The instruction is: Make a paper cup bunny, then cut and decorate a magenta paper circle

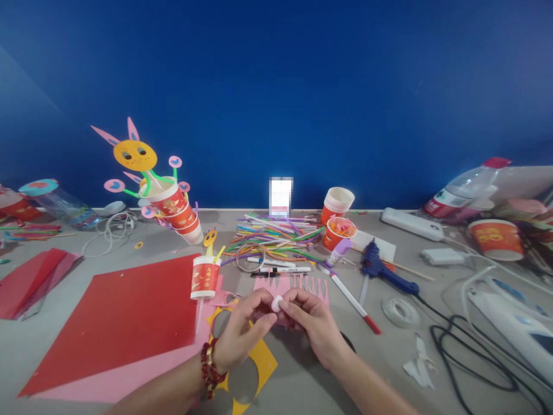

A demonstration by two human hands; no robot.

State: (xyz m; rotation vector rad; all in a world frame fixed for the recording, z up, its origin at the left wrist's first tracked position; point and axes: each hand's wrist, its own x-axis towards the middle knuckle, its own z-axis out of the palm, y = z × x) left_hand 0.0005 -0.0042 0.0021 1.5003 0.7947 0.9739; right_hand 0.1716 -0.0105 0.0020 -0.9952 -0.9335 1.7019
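Observation:
A small whitish-pink piece [277, 303], rounded at its edge, is pinched between the fingertips of both hands; its exact kind is too small to tell. My left hand [242, 331], with red bead bracelets at the wrist, has its index finger against the piece and its thumb just below. From the other side my right hand [313, 325] grips it with thumb and forefinger. Under and behind the hands lies pink paper [319, 288] with cut-out notches. Yellow paper [265, 354] with round holes lies beneath my left hand.
A red paper cup [204, 278] stands by the red sheet [129, 323]. Stacked cups with a bunny face [135, 155] rise behind. Pipe cleaners [276, 236] lie mid-table. At right are a blue glue gun [384, 268], clear tape [401, 312], a red marker [352, 300] and black cable [470, 351].

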